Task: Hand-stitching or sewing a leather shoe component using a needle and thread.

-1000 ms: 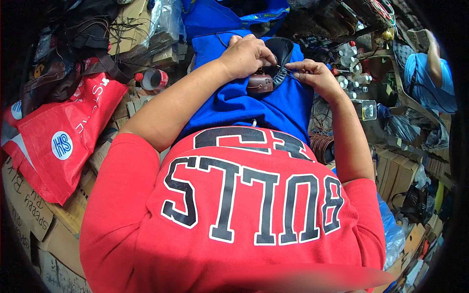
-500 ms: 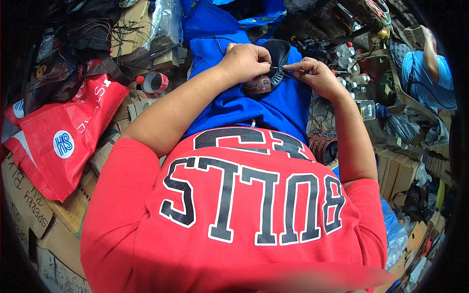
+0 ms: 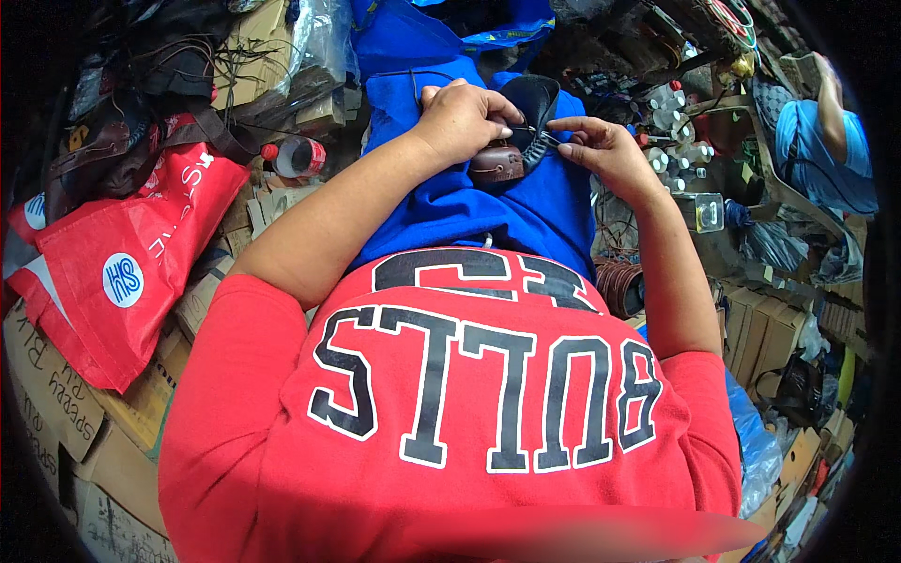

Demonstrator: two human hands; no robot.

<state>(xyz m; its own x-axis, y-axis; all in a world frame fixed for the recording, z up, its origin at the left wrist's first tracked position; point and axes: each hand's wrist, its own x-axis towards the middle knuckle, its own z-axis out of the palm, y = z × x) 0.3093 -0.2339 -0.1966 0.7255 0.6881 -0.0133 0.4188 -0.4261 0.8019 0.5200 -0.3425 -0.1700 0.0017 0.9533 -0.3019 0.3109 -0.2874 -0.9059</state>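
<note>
On the blue cloth [image 3: 422,202] over my lap lies a dark leather shoe [image 3: 499,163], brown at its near end with a black opening and puckered stitching along the edge. My left hand [image 3: 465,122] is closed at the shoe's left edge, thumb and fingertips pressed together there. To the right of the shoe, my right hand [image 3: 608,155] has thumb and forefinger closing on a thin strand [image 3: 542,137] that runs toward the stitched edge. Whether it is a thread or a needle is too small to tell.
A red bag [image 3: 122,272] and cardboard boxes [image 3: 56,385] lie at left, near a capped bottle [image 3: 298,158]. Several small bottles [image 3: 690,153] stand at right. Beyond them another person in a light blue shirt [image 3: 817,145] is partly visible. A blue bag [image 3: 399,42] lies ahead.
My right hand has shifted slightly right, its fingertips a little farther from the shoe. The shoe has tilted a little, and the left hand stays at its edge.
</note>
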